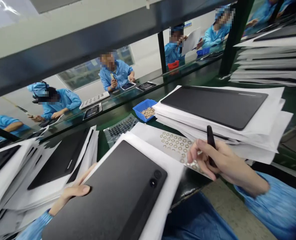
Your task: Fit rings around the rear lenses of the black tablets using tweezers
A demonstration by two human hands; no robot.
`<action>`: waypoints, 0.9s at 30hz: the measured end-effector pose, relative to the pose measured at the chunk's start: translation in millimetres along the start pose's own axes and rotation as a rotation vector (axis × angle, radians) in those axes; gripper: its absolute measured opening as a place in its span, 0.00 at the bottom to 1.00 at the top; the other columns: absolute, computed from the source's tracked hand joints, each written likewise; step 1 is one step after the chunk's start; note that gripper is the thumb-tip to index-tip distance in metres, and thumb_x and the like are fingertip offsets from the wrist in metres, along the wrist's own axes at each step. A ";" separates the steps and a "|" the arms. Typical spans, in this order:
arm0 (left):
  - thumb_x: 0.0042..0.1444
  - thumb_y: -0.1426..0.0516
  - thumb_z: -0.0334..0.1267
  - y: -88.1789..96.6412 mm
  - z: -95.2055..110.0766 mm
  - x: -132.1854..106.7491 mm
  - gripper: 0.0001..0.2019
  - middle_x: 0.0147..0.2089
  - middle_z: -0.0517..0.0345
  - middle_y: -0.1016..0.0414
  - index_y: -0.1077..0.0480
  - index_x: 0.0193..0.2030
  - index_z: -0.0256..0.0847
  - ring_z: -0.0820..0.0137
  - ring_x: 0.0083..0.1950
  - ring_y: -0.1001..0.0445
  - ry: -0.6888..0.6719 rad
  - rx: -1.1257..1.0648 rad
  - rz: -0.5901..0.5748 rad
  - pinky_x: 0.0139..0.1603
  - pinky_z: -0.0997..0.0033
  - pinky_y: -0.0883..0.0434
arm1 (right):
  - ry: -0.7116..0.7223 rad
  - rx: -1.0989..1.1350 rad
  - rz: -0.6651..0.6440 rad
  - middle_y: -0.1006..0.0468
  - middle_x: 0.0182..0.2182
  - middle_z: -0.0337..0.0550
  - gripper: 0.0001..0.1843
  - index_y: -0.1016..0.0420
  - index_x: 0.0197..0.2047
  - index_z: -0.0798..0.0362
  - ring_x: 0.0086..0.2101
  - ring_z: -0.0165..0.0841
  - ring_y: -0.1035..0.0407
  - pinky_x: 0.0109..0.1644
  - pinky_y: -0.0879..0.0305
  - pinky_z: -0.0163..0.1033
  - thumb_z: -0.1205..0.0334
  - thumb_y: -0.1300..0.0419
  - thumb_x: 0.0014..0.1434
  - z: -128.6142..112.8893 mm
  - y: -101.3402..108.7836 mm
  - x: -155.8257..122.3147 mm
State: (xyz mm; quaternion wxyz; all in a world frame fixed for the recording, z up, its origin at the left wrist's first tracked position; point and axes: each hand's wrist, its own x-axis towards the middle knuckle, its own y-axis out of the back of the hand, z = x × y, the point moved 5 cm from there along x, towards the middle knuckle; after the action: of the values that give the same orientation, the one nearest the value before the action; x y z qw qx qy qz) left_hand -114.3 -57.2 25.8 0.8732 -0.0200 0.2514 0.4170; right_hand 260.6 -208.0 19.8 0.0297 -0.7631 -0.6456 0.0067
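My left hand (75,190) grips the left edge of a dark grey tablet back cover (113,190), thumb on top and fingers underneath. White paper (174,166) lies beneath that cover, whose camera area faces up near its right corner. My right hand (220,158) is closed around a black pen-like tool (210,138), held upright; its lower end is hidden by the fingers. Just beside those fingers is a sheet of ring-shaped stickers (174,141), partly covered by my hand and the white paper.
Covers stacked with paper stand at left (60,160) and right (213,103); another tall stack (270,63) is at the far right. A blue bin (138,108) of small tan pieces sits beside a clear bag of black rings (120,128). Several co-workers sit across the bench.
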 end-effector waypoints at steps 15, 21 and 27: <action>0.57 0.47 0.50 -57.3 87.6 14.1 0.24 0.58 0.40 0.33 0.34 0.55 0.35 0.48 0.56 0.32 -0.751 1.321 0.212 0.55 0.47 0.34 | 0.058 -0.354 0.195 0.22 0.25 0.45 0.21 0.32 0.32 0.56 0.28 0.36 0.23 0.34 0.25 0.38 0.44 0.38 0.53 21.5 1.6 87.5; 0.62 0.49 0.42 -148.6 83.4 6.3 0.21 0.65 0.53 0.39 0.39 0.61 0.43 0.54 0.64 0.40 -1.020 1.356 -0.136 0.56 0.47 0.32 | 0.115 -0.418 0.361 0.21 0.26 0.43 0.17 0.35 0.36 0.54 0.27 0.37 0.23 0.32 0.26 0.39 0.47 0.41 0.57 23.7 1.3 79.1; 0.63 0.50 0.41 -151.6 69.2 30.9 0.22 0.66 0.51 0.40 0.41 0.63 0.42 0.52 0.65 0.42 -1.000 1.301 -0.164 0.58 0.39 0.36 | 0.084 -0.552 0.412 0.22 0.23 0.42 0.15 0.35 0.35 0.52 0.26 0.37 0.24 0.32 0.30 0.38 0.48 0.42 0.59 21.1 -2.5 76.8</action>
State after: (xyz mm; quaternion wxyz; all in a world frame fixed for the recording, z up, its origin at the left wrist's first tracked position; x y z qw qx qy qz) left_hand 43.2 -116.8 45.7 0.7467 0.6596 0.0220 0.0824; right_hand 269.9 -131.2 1.0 -0.1530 -0.8562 -0.4538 -0.1937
